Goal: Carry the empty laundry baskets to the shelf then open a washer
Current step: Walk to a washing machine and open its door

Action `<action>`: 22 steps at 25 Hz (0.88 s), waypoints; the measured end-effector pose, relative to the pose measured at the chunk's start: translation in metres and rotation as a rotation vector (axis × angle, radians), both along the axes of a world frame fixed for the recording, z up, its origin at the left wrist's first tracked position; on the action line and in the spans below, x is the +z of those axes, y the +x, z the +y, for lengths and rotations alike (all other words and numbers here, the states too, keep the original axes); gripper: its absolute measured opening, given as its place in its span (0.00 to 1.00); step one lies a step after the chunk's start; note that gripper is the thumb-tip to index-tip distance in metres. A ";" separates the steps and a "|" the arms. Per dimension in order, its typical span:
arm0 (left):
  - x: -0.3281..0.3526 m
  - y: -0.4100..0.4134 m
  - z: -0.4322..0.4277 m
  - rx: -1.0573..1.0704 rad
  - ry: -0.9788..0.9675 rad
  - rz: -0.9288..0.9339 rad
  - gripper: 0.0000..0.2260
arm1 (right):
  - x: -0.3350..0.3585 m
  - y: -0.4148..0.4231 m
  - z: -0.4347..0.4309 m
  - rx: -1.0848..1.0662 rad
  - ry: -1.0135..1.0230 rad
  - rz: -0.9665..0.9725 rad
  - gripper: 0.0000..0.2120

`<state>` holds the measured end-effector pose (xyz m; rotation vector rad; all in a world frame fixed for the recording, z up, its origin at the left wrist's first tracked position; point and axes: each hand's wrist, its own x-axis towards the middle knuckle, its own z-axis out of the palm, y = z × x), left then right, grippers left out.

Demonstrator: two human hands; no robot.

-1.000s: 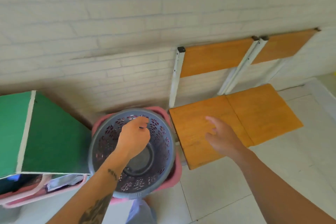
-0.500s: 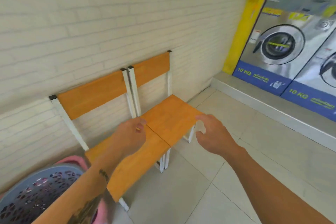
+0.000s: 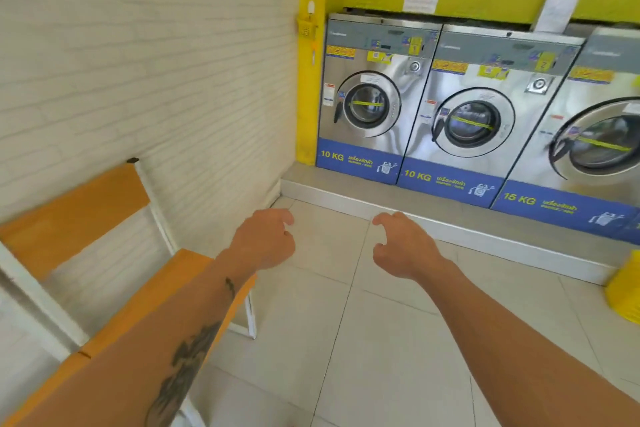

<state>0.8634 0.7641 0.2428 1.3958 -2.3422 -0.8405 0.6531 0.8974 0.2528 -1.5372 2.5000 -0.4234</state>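
Both hands are empty. The left hand and the right hand float side by side at waist height, fingers loosely curled, holding nothing, with a gap of bare floor tile between them. No laundry basket is in view.

Just left of the left forearm is an orange wooden chair against a white brick wall. Ahead of both hands, well apart from them and raised on a low grey step, stands a row of steel front-loading washers. The nearest washer, marked 10 KG, sits straight beyond the left hand, beside a yellow pillar; its round door looks closed, with a dark handle at the door's left edge.

The step in hand appears to be reaching a washer. To do it well, walk close first, then hook the fingers behind that handle and swing the door outward.
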 end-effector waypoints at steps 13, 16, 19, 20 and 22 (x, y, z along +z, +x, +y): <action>0.047 -0.379 -0.203 -0.411 -0.324 -0.303 0.15 | 0.043 -0.306 -0.144 -0.350 0.030 0.074 0.26; 0.044 -0.466 -0.224 -0.398 -0.317 -0.292 0.12 | 0.041 -0.391 -0.166 -0.367 0.012 0.058 0.27; 0.047 -0.551 -0.247 -0.399 -0.297 -0.246 0.08 | 0.042 -0.482 -0.186 -0.362 0.024 0.054 0.25; 0.050 -0.574 -0.252 -0.393 -0.288 -0.229 0.07 | 0.044 -0.510 -0.192 -0.356 0.031 0.053 0.24; 0.055 -0.626 -0.266 -0.368 -0.281 -0.194 0.11 | 0.049 -0.569 -0.208 -0.351 0.016 0.055 0.22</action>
